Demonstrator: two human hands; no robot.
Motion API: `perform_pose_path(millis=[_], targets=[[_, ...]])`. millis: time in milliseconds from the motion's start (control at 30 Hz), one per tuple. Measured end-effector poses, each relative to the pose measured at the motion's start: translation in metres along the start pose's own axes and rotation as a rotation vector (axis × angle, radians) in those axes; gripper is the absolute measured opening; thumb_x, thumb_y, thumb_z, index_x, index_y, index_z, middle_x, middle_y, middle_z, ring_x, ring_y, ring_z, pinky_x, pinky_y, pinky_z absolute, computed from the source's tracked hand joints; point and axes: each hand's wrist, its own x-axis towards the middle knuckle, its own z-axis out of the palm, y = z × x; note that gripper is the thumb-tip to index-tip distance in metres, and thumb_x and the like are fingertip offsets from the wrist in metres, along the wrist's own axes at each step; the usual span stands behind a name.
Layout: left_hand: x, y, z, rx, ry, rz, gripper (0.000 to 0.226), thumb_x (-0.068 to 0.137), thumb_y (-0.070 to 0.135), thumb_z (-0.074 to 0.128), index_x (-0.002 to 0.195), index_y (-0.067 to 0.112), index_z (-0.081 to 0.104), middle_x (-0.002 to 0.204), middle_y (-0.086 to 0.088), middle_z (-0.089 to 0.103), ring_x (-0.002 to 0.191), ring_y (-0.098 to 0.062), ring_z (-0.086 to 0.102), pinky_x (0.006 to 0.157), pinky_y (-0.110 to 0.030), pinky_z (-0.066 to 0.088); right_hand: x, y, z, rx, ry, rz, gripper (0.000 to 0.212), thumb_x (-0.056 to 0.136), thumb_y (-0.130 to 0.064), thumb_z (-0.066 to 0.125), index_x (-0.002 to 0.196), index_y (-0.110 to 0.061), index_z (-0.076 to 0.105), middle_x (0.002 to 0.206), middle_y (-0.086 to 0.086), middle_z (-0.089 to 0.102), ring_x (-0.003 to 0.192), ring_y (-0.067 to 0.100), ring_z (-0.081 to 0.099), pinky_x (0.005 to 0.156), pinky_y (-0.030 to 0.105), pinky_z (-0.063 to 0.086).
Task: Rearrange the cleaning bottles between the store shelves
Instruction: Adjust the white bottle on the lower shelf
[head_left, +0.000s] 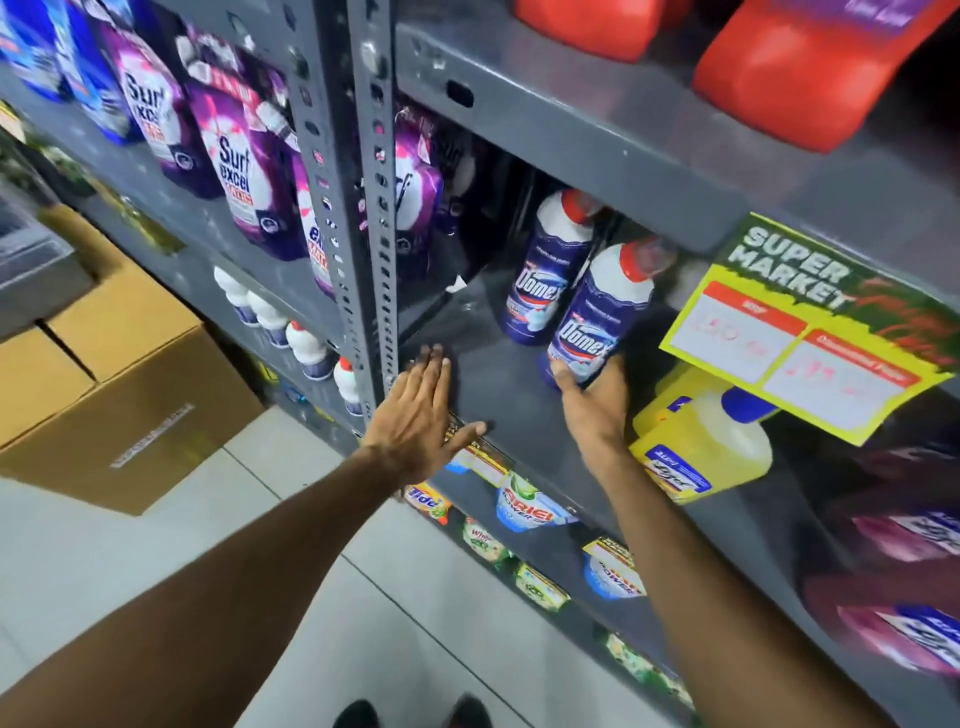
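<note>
Two blue-and-white Domex bottles with red caps stand on the grey middle shelf (483, 364) of the right rack. My right hand (595, 410) grips the nearer Domex bottle (597, 317) at its base; the bottle leans back. The second Domex bottle (550, 265) stands just behind and to its left. My left hand (423, 415) lies flat and open on the shelf's front edge beside the upright post (371, 218), holding nothing. Several more white-topped Domex bottles (306, 345) stand in a row on a lower shelf of the left rack.
Purple Surf Excel pouches (239, 176) fill the left rack's shelf. Red jugs (810, 73) sit on the top shelf. A yellow price sign (826, 332) hangs over a yellow jug (706, 447). Cardboard boxes (119, 395) stand on the floor at left. Detergent packs (530, 506) fill the lower shelf.
</note>
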Motion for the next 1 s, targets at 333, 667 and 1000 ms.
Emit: perform_pose_path(millis=[333,667,1000], targets=[[0.002,-0.001,0.007,0.033,0.008,-0.025,0.11,0.095,0.087,0.002,0.164,0.002,-0.009,0.174,-0.018,-0.011,0.163,-0.03,-0.007,0.131,-0.041,-0.007,-0.036,-0.012,0.039,0.012,-0.074,-0.108,0.052,0.078,-0.015,0.092,0.123,-0.012,0.067,0.111,0.003,0.078,0.096,0.022,0.075,0.09,0.041,0.061],[0.002,0.0,0.008,0.025,0.003,-0.024,0.109,0.087,0.087,-0.013,0.159,0.005,-0.017,0.174,-0.019,-0.012,0.163,-0.031,-0.012,0.134,-0.047,0.002,-0.022,-0.031,0.077,0.026,-0.069,-0.116,0.059,0.083,-0.022,0.09,0.133,-0.011,0.062,0.122,0.005,0.078,0.096,0.008,0.069,0.075,-0.005,0.041],[0.003,-0.001,0.007,0.061,-0.028,-0.021,0.108,0.092,0.086,-0.005,0.162,0.004,-0.014,0.174,-0.019,-0.014,0.162,-0.031,-0.014,0.134,-0.046,-0.001,-0.024,-0.031,0.078,0.011,-0.037,-0.109,0.065,0.086,-0.026,0.088,0.141,-0.01,0.057,0.132,0.007,0.074,0.109,0.014,0.072,0.079,0.005,0.045]])
